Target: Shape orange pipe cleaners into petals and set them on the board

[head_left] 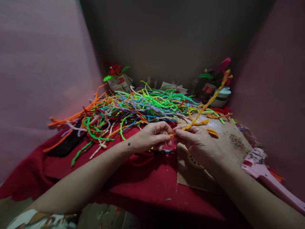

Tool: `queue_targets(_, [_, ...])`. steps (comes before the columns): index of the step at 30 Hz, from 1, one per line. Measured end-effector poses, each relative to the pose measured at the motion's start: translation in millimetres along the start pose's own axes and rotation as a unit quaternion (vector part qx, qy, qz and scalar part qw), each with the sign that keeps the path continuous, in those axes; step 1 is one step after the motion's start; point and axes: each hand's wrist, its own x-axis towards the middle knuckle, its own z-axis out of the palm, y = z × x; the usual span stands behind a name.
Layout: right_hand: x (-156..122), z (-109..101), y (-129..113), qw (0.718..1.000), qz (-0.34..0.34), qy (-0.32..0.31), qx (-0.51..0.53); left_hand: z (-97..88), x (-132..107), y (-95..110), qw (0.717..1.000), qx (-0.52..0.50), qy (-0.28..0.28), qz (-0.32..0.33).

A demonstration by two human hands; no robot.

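Observation:
Both hands meet over the near middle of the table, with a yellow-orange twisted pipe cleaner [207, 105] between them. My left hand [156, 135] pinches its lower end with curled fingers. Close beside it, my right hand [194, 140] grips the same piece between thumb and fingers. From there the pipe cleaner slants up to the right, and a short branch [202, 122] sticks out sideways from it. Yellow-orange loops [212, 133] show just behind the right hand. Beneath the hands lies a dark shiny item [165, 151], mostly hidden.
A big heap of coloured pipe cleaners [152, 103] spreads over the red tablecloth [147, 181]. Right of centre lies a cardboard sheet [228, 133], with a yellow ring-shaped thing [195, 161] on it. A pink tool [262, 168], perhaps a glue gun, rests at right. A lidded jar [220, 97] stands behind.

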Motion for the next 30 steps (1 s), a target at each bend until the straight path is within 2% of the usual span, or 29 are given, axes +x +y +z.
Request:
queue_targets(5, [-5, 0, -2, 0.990, -0.085, 0.075, -0.089, -1.1, -1, -2, 0.997, 0.043, 0.039, -0.045])
queue_targets(8, [-6, -2, -2, 0.989, -0.096, 0.087, -0.076, -1.4, -2, -3, 0.994, 0.075, 0.079, -0.029])
queue_targets(12, [-7, -3, -1, 0.995, -0.046, 0.074, -0.039, 1.3, -3, -7, 0.978, 0.141, 0.147, 0.044])
queue_targets(15, [-7, -1, -2, 0.997, -0.012, 0.077, -0.013, 1.7, -5, -11, 0.958, 0.194, 0.177, 0.112])
queue_targets(21, [-5, 0, -2, 0.996, 0.005, 0.076, 0.038, -0.8, -8, -16, 0.905, 0.314, 0.194, 0.209])
queue_targets(26, [-5, -3, 2, 0.994, 0.038, 0.060, 0.082, -1.2, -10, -19, 0.863, 0.359, 0.206, 0.292])
queue_targets(30, [-6, -5, 1, 0.993, 0.064, 0.027, 0.094, 0.1, -11, -19, 0.849, 0.370, 0.208, 0.315])
